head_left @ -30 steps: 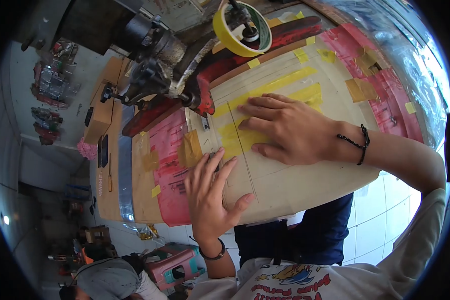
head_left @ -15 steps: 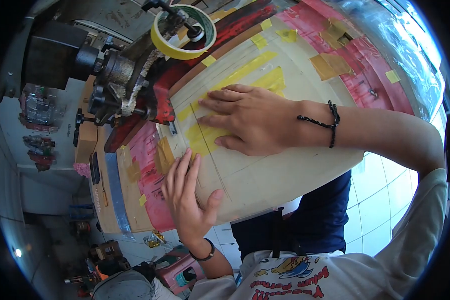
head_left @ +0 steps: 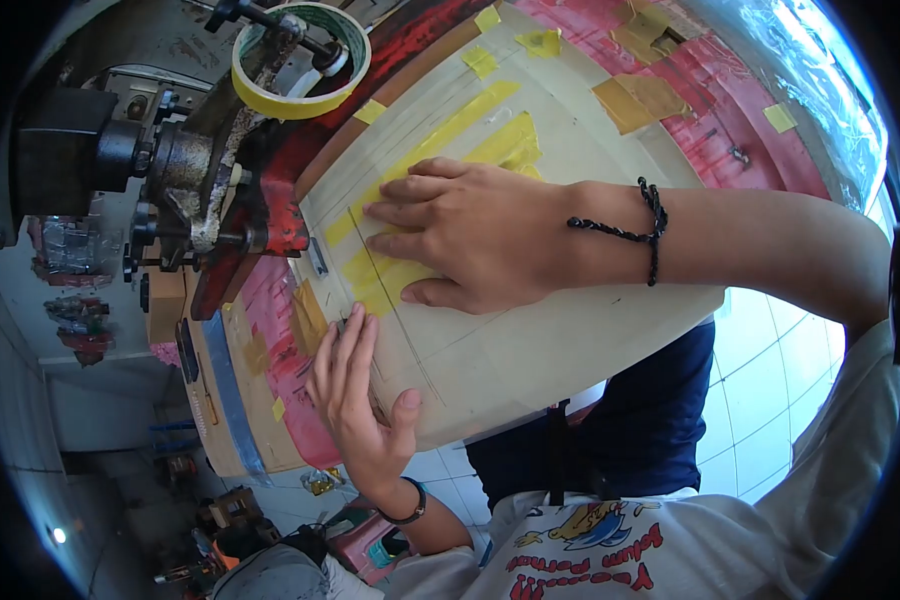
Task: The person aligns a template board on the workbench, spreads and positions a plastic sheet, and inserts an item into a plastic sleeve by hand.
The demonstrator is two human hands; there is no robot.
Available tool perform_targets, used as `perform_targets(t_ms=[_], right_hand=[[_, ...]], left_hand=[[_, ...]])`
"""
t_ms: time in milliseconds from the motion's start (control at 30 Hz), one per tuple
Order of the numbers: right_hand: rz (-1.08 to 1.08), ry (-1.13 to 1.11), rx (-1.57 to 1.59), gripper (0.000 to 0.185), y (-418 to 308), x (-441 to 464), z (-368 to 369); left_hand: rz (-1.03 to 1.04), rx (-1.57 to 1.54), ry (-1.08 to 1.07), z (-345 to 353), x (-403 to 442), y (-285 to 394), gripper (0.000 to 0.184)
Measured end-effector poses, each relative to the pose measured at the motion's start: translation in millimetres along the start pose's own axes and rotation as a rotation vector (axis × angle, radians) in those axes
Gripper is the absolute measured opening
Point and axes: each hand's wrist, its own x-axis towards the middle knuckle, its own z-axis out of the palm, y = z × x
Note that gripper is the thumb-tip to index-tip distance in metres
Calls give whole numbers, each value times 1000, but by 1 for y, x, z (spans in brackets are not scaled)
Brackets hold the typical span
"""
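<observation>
A large beige sheet (head_left: pixel 560 340) with thin drawn lines and strips of yellow tape (head_left: pixel 460 125) lies before me. My right hand (head_left: pixel 470 240), palm down with fingers spread, rests on the sheet over the yellow tape. A black braided bracelet (head_left: pixel 654 235) is on that wrist. At the sheet's lower left edge, my left hand (head_left: pixel 355 400) is open, its fingers stretched out on the border and its thumb apart. A small dark object partly shows by its fingertips; I cannot make it out. Neither hand grips anything.
A metal clamp mechanism (head_left: pixel 190 170) with a red arm (head_left: pixel 282 215) stands at the left, a yellow tape roll (head_left: pixel 300 105) hanging on its knob. Pink-red surface (head_left: pixel 720 100) borders the sheet. Clear plastic (head_left: pixel 820 80) is at upper right; a pink stool (head_left: pixel 355 550) is below.
The sheet, clamp mechanism and tape roll appear shifted left in view, as the camera's view has turned slightly. Both hands stay in nearly the same places on the sheet.
</observation>
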Motion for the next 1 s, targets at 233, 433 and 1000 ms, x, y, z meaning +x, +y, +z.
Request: perform_targets(t_ms=[233, 433, 1000], right_hand=[[72, -57, -50, 58, -4, 0, -3], [101, -97, -53, 59, -5, 2, -5], [43, -100, -42, 48, -8, 6, -18]], left_hand=[[-12, 17, -13, 0, 1, -1, 79], [-10, 22, -15, 1, 2, -1, 80], [-38, 1, 5, 1, 2, 0, 72]])
